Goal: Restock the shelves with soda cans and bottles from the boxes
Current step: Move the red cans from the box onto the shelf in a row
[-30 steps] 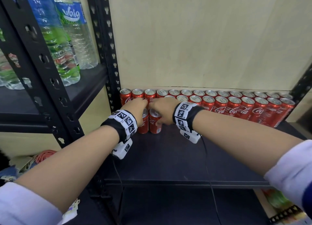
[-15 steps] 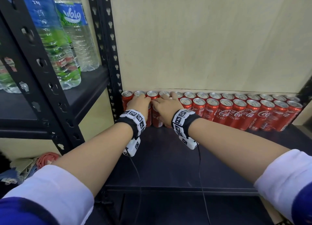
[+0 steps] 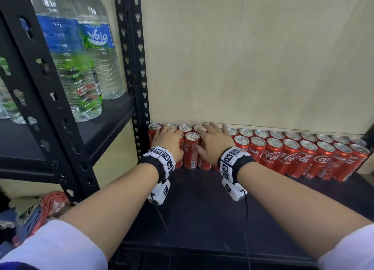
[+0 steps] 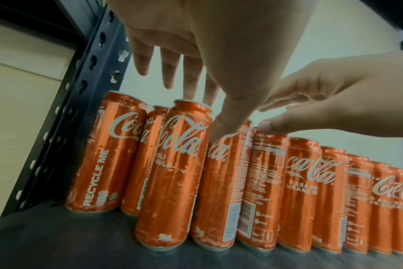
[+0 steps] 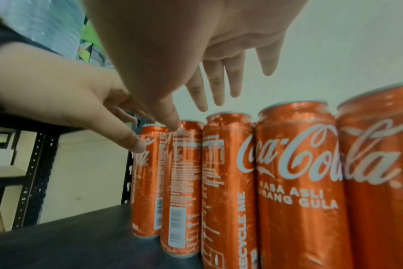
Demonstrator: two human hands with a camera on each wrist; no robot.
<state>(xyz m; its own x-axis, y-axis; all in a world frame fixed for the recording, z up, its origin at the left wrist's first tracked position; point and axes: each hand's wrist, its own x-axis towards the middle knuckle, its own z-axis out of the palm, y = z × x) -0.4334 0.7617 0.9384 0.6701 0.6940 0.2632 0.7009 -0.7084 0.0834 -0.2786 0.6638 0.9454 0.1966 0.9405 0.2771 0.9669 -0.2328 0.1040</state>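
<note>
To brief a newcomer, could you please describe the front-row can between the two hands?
Start at the black shelf upright left of the red cans. In the front row, the can stands between the left hand and right hand. Unlike its hand-covered neighbours, its silver lid shows fully.

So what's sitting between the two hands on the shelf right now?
One upright red can stands between the left hand and right hand, clearest in the head view.

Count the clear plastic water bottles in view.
3: two bottles side by side on the left shelf, a third far left, partly behind the black frame; more may be hidden.
</note>
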